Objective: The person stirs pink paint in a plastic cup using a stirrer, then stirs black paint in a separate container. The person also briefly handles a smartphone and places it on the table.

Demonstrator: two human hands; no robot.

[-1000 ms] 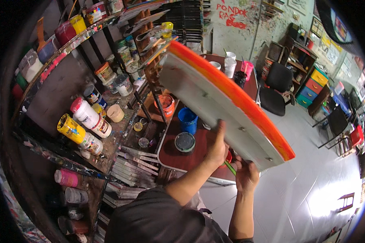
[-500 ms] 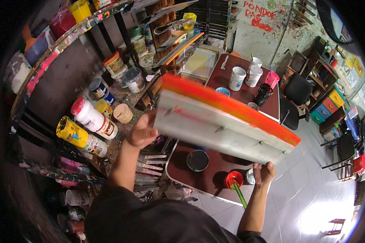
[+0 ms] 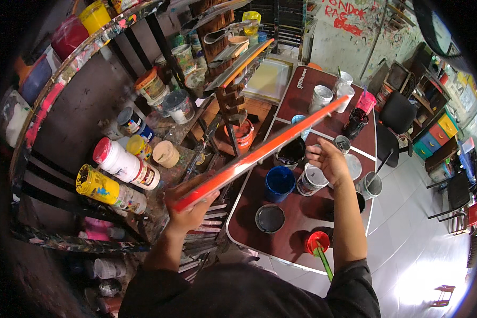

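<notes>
A long flat squeegee (image 3: 259, 154), red along its edge, slants across the middle, seen almost edge-on. My left hand (image 3: 192, 211) is closed round its lower left end. Apart from it, below its right half, my right hand (image 3: 328, 163) is raised with loosely bent fingers and holds nothing visible. Beneath the squeegee, on the dark red table (image 3: 302, 212), stand a blue tub (image 3: 280, 183), a white tub (image 3: 311, 180) and a round dark-topped container (image 3: 270, 218). A red tub (image 3: 317, 242) with a green stick (image 3: 324, 262) in it stands near the front edge.
A wooden rack (image 3: 230, 106) bearing more squeegees rises ahead of me. Paint-stained shelves at left hold several tubs, among them a white bucket with a red lid (image 3: 124, 161) and a yellow one (image 3: 98, 183). A black chair (image 3: 395, 116) stands beyond the table at right.
The squeegee has turned from showing its broad grey face to nearly edge-on, its right end now higher. My right hand has left its lower right corner and moved up; the left still holds on.
</notes>
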